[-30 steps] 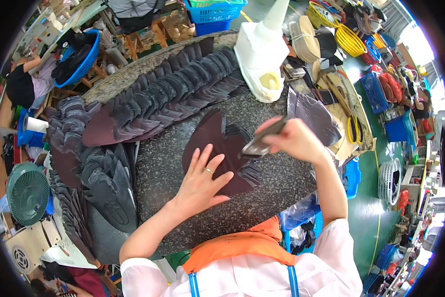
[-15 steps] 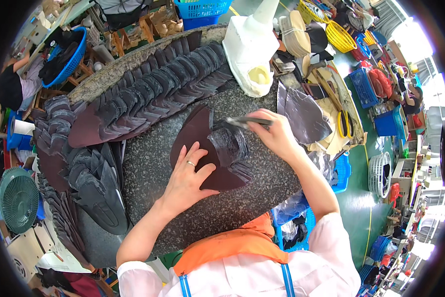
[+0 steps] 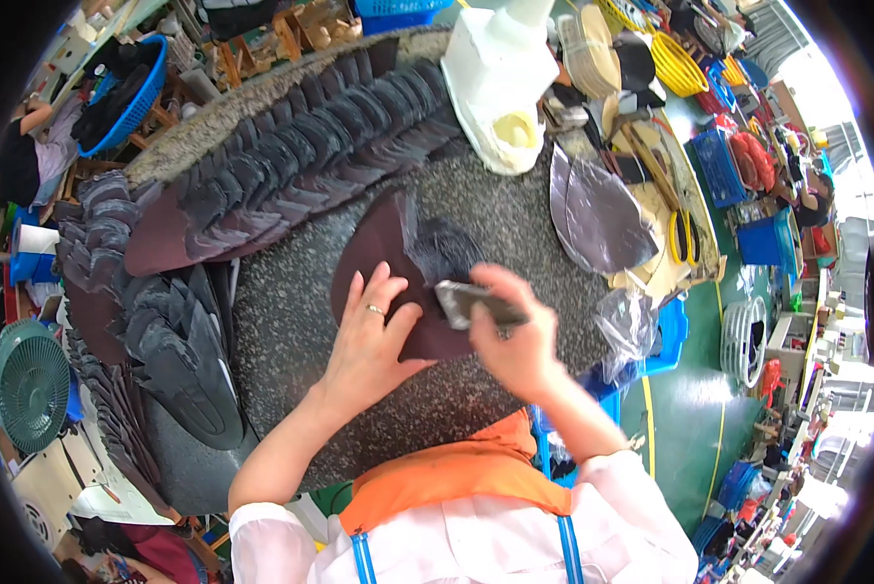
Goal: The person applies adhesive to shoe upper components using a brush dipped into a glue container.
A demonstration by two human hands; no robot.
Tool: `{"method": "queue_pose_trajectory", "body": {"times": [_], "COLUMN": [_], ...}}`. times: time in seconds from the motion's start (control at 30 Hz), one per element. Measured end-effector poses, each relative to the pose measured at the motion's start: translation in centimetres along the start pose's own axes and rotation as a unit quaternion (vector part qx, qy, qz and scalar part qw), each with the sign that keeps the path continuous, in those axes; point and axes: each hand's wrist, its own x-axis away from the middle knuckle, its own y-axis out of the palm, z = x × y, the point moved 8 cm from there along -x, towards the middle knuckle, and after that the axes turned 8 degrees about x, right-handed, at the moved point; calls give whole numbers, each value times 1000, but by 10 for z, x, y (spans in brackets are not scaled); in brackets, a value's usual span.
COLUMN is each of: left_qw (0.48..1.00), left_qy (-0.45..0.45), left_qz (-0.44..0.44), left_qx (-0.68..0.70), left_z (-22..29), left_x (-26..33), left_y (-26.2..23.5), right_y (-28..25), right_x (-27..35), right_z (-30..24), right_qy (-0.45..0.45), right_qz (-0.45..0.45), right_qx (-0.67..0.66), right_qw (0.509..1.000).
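On the dark speckled stone slab (image 3: 291,341) lies a stack of dark brown shoe-upper pieces (image 3: 374,243), its right part coated with a smeared greyish layer. My left hand (image 3: 367,336) lies on the stack's lower left, fingers spread, pressing it to the slab. Pinched between the thumb and fingers of my right hand (image 3: 520,336) is a flat, wide brush (image 3: 491,305). Its pale edge is over the lower right of the pieces; whether it touches them is unclear. Beyond them stands a cut-open white plastic jug (image 3: 495,78) with cream residue round its opening.
Overlapping rows of dark upper pieces (image 3: 291,161) cover the slab's far left, with more piles (image 3: 179,360) at left. Shiny dark pieces (image 3: 598,214), yellow-handled scissors (image 3: 685,238) and clear plastic film (image 3: 627,326) lie at right. A green fan (image 3: 30,384) stands left.
My right hand has come nearer and slightly left with the brush, which now shows its flat side. My left hand remains on the pieces. The view has shifted slightly.
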Motion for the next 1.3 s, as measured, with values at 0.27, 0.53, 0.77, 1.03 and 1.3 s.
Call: {"method": "queue_pose_trajectory", "body": {"times": [0.27, 0.53, 0.77, 1.03, 1.3], "left_qw": [1000, 1000, 1000, 962, 963], "left_qy": [-11, -6, -22, -76, -54], "left_qz": [7, -2, 3, -98, 263], "left_qx": [-8, 9, -5, 244, 26], "left_z": [-2, 4, 2, -4, -76], "left_x": [7, -3, 2, -17, 22], "left_y": [-3, 9, -3, -35, -249], "right_y": [-58, 43, -33, -51, -62], "right_x": [10, -105, -155, -201, -177], "right_z": [32, -10, -28, 101, 50], "right_qy": [72, -100, -84, -27, -105], "right_qz": [71, -135, 88, 28, 17], "right_qx": [-13, 113, 238, 222, 228], "right_qw": [995, 979, 964, 974, 968]}}
